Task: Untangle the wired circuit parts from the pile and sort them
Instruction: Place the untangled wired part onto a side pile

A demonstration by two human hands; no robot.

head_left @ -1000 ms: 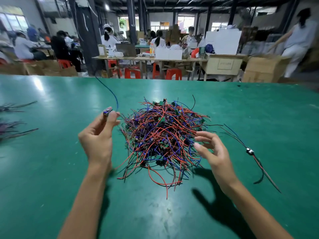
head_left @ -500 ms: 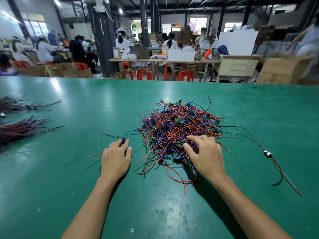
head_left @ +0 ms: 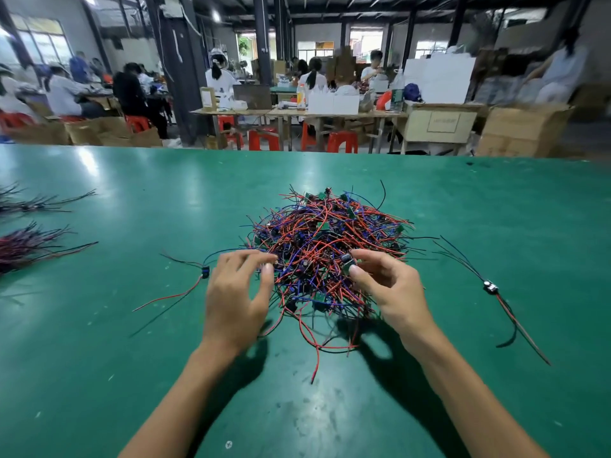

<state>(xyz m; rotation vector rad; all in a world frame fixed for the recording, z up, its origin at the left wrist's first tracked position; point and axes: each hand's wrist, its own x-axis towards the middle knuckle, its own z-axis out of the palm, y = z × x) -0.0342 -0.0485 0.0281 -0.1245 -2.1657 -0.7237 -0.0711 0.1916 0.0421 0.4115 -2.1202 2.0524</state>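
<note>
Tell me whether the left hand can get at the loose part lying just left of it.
Probably yes: the loose part lies apart from the pile, on bare table beside the left hand.

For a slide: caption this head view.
Right hand pinches a part from the tangled wire pile; left hand reaches in beside it.

Deep green table (head_left: 99,358) with glossy white glare spots. Pile (head_left: 325,246) mostly red and blue wires, a few black strands, small green boards poking out. Loose part on the left (head_left: 205,272): blue body, red and black leads. Loose part on the right (head_left: 490,287): black-and-white body, red, black and blue leads. Sorted bundles (head_left: 26,246) dark red and black. Bright red stools (head_left: 264,140) way back.
</note>
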